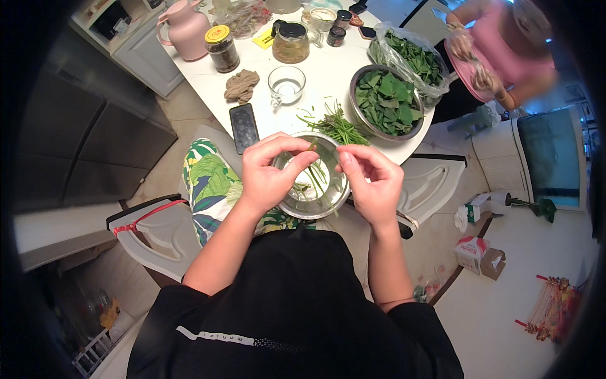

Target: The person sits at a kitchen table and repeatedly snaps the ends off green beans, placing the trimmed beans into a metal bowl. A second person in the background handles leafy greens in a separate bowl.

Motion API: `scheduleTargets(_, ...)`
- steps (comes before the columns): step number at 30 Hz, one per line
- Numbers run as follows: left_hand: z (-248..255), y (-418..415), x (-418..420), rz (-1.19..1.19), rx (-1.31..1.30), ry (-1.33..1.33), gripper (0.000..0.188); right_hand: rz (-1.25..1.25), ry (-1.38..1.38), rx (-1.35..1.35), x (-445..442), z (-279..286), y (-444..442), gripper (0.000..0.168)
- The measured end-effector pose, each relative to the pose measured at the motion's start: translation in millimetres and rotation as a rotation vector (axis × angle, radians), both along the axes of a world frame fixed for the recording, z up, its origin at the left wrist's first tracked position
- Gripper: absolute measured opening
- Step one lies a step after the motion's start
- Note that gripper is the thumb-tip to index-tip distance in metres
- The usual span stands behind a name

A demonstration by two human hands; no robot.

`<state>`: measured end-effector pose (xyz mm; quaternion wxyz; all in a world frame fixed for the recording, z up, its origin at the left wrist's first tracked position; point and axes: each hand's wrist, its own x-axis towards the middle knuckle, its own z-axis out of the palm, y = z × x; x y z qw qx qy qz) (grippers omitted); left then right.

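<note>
My left hand (274,170) pinches a thin green stem (313,144) between thumb and forefinger. Below both hands is a shiny metal bowl (307,212) at the table's near edge, with several cut stems (315,177) inside. My right hand (376,180) hovers over the bowl's right rim, thumb and forefinger close together; whether something thin is between them I cannot tell. Just beyond the bowl lies a pile of green stems (342,129). To its right, a second metal bowl (355,102) is heaped with green leaves (390,99).
Left on the white table (255,113) are a phone (244,128), a brown cloth (241,86) and a glass mug (287,84). Farther back stand a teapot (290,47), a jar (222,52) and a pink jug (185,31). A person (506,52) is beyond a bag of greens (414,57).
</note>
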<state>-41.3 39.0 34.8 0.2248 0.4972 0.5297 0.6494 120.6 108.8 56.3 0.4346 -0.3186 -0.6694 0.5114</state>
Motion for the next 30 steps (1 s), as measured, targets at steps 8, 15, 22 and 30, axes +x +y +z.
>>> scheduleTargets(8, 8, -2, -2, 0.031, 0.143, 0.322, 0.018, 0.084, -0.077, 0.122, 3, 15, 6, 0.009)
scheduleTargets(15, 12, -5, 0, 0.037, 0.203, 0.542, 0.020, 0.140, -0.158, 0.128, 6, 26, -1, 0.010)
scheduleTargets(22, 20, -8, 7, 0.044, 0.198, 0.507, 0.022, 0.184, -0.184, 0.253, 14, 34, 2, 0.009)
scheduleTargets(30, 28, -10, 13, -0.038, 0.141, 0.409, 0.021, 0.218, -0.197, 0.301, 22, 37, 7, 0.009)
